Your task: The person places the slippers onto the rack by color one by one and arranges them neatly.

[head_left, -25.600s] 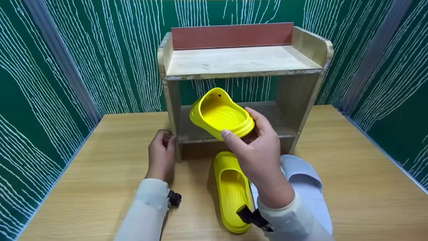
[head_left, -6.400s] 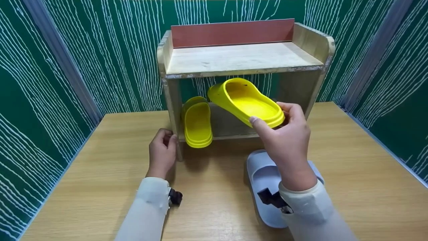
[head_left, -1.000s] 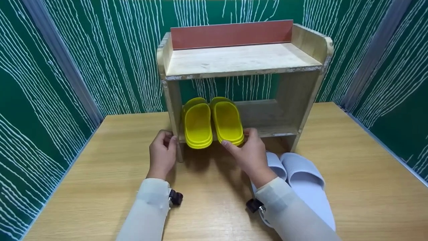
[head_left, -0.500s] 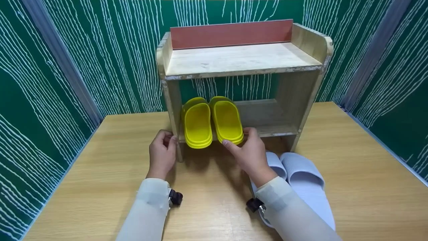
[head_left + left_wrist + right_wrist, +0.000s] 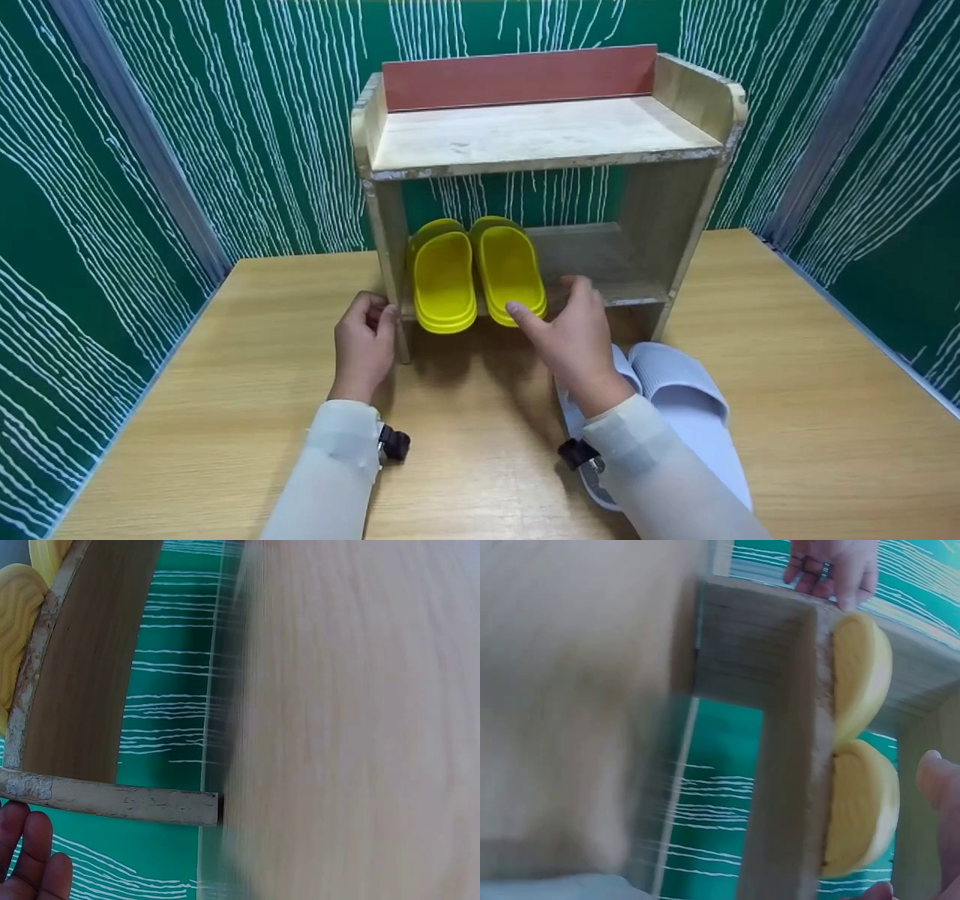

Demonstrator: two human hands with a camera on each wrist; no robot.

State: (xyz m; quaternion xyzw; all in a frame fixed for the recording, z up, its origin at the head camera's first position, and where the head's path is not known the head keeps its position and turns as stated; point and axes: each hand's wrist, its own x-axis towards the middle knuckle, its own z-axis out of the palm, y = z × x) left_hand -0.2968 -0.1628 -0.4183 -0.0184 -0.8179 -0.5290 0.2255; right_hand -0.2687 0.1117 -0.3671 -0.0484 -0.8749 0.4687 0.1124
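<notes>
Two yellow slippers stand side by side on the lower shelf of a wooden shoe rack (image 5: pixel 540 139), heels jutting past its front edge. The left yellow slipper (image 5: pixel 444 281) is near the side panel; the right yellow slipper (image 5: pixel 511 270) is beside it. My right hand (image 5: pixel 576 341) hovers around that right slipper's heel, thumb and fingers spread. A gap shows between its thumb (image 5: pixel 936 784) and the slipper in the right wrist view. My left hand (image 5: pixel 364 337) holds the rack's left side panel near the lower shelf, thumb at the front edge.
A pair of pale grey-blue slippers lies on the wooden table (image 5: pixel 187 420) to the right: one slipper (image 5: pixel 679 371) is plain to see, the other (image 5: pixel 571 412) partly under my right forearm. Green walls with white streaks (image 5: pixel 300 135) enclose the table's back and sides.
Both yellow slippers went from table to lower shelf over the longer span. In the last half second my right hand let go of the right one and drew slightly right. Left hand stayed.
</notes>
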